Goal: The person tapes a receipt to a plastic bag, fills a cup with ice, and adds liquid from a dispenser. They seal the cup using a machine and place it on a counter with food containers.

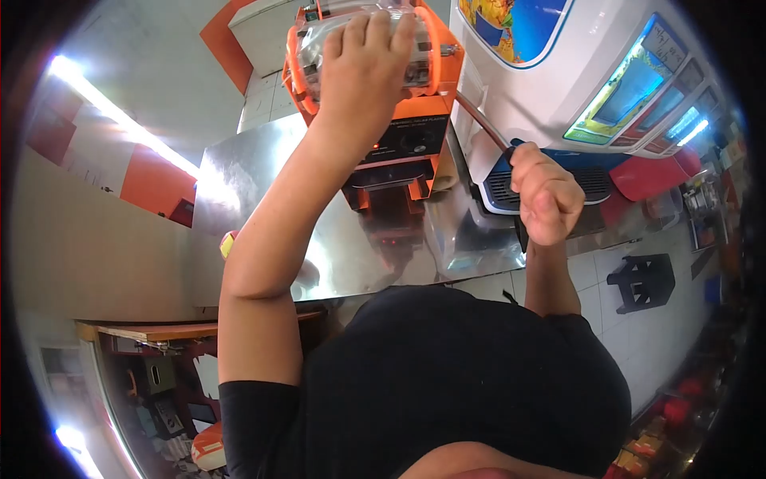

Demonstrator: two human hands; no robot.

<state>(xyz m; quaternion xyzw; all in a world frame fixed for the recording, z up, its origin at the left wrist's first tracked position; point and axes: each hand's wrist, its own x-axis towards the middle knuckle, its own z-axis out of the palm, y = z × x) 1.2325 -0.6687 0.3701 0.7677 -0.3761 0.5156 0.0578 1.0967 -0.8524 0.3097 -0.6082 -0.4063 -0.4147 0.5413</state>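
An orange cup sealing machine (444,104) stands on the metal counter, with a roll of clear plastic film (315,46) between orange end discs at its top. Over this roll lies my left hand (363,68), palm down, fingers spread and touching the film; its thumb is mostly hidden. My right hand (549,191) is closed around the dark end of a metal lever (483,121), which slants up and left to the machine's side. A small red light glows on the black front panel (407,142). Below the panel, a dark tray part (391,176) juts forward.
A white drink dispenser (527,96) with lit pictures stands close on the right, its drip tray (590,185) near my right hand. The shiny metal counter (263,172) ends just before my body. A dark stool (643,283) stands on the tiled floor at right.
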